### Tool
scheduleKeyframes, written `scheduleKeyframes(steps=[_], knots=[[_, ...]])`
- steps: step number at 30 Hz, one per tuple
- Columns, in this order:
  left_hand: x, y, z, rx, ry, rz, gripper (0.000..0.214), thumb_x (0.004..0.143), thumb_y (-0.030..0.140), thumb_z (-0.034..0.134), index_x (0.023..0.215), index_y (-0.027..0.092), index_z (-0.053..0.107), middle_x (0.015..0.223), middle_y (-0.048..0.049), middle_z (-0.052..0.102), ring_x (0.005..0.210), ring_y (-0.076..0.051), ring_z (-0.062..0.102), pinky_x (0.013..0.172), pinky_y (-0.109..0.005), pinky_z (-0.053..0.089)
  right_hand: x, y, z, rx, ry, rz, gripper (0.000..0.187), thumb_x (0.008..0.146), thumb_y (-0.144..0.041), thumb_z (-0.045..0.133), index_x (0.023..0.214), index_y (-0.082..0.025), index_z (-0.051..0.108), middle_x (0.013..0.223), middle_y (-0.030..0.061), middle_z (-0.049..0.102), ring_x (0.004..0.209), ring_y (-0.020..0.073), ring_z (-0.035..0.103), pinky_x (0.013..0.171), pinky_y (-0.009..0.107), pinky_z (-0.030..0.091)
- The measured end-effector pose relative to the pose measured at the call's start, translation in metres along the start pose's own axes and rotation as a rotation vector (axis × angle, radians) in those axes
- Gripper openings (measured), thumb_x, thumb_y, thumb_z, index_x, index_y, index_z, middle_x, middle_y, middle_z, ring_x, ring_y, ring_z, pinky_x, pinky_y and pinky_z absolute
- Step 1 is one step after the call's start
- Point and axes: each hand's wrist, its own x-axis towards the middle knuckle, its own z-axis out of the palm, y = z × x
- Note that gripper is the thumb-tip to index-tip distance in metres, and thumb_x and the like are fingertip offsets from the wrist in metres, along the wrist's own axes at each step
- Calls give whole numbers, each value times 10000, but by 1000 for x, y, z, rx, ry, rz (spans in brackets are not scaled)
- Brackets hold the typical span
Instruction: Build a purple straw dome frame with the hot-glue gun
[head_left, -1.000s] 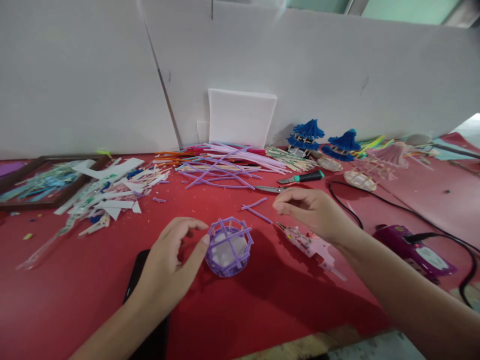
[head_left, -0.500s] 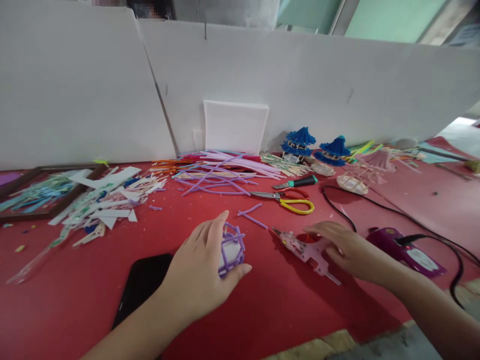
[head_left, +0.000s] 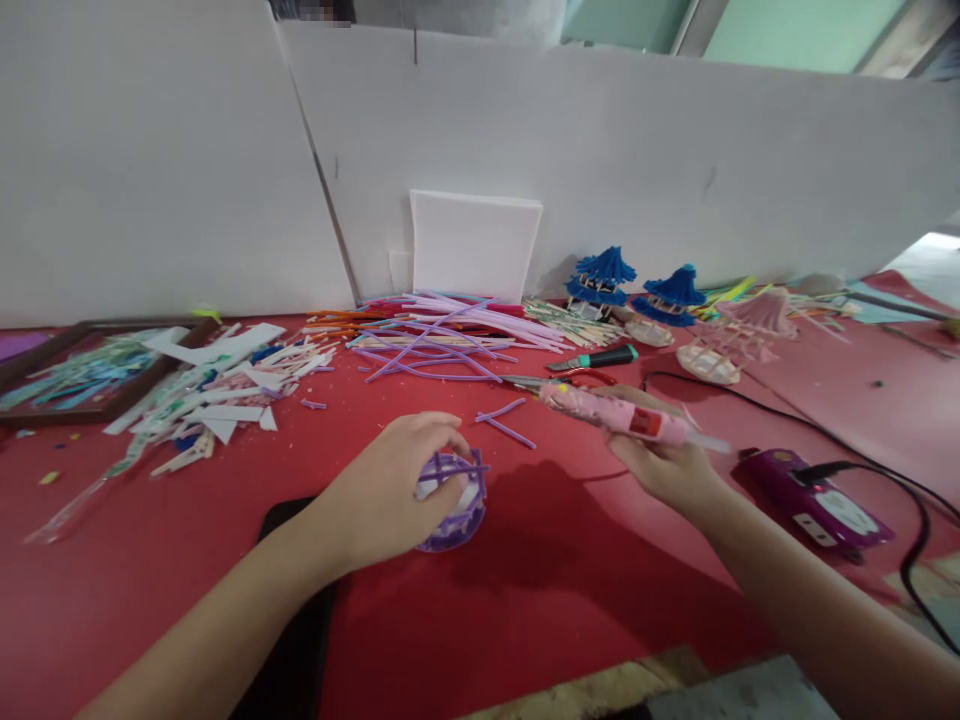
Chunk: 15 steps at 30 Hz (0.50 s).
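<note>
My left hand (head_left: pixel 397 490) curls its fingers and thumb around a small round piece built of purple sticks (head_left: pixel 457 525) with a white inside, which rests on the red table. In my right hand (head_left: pixel 667 450) is a pink hot glue gun (head_left: pixel 592 405), raised above the table with its nozzle pointing left. A clear glue stick juts from its back end. Two short purple sticks (head_left: pixel 510 430) lie between the hands, just beyond the purple piece. Behind the glue gun, scissors (head_left: pixel 525 381) are partly hidden, and a utility knife (head_left: pixel 600 358) lies beside them.
A black phone (head_left: pixel 289 640) lies under my left forearm. Farther back are a pile of coloured sticks (head_left: pixel 450 330), blue roofed models (head_left: pixel 600 280) and a pink model (head_left: pixel 750 320). Scraps (head_left: pixel 232 390) cover the left. A purple power strip (head_left: pixel 817 510) with black cords sits right.
My right hand has lifted the glue gun off the table, and it now covers the scissor handles. The left hand has closed in and tilted the purple piece, showing more of its top.
</note>
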Motion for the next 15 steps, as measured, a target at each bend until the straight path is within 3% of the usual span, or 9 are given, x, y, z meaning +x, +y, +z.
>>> scheduleKeyframes(steps=[2,4,11,15], knots=[[2,0,2,36,-11,22,217,764,243,565,966,213,640,1248,-118,611,1202,-294,532,1044,-483,399,10,-6,12,115,27,46,150,758,-170,501,815,-225,628,705,30,656,629,228,616,572,339,494],[2,0,5,51,2,37,184,759,213,561,930,210,629,1227,-119,609,1197,-291,528,1034,-478,407,12,-8,21,194,30,44,130,766,-203,495,727,-224,617,625,25,633,560,214,593,516,327,482],[-3,-3,11,-5,21,6,104,818,213,518,874,222,605,1219,-108,579,1174,-277,524,973,-470,442,2,2,12,272,-224,-232,193,779,-287,578,946,-227,655,811,95,722,681,236,672,587,334,525],[-3,-4,12,-27,23,5,105,844,244,494,844,222,597,1188,-105,589,1145,-277,531,955,-471,442,3,3,9,284,-367,-236,214,819,-372,537,921,-211,633,781,94,702,637,217,653,569,330,509]])
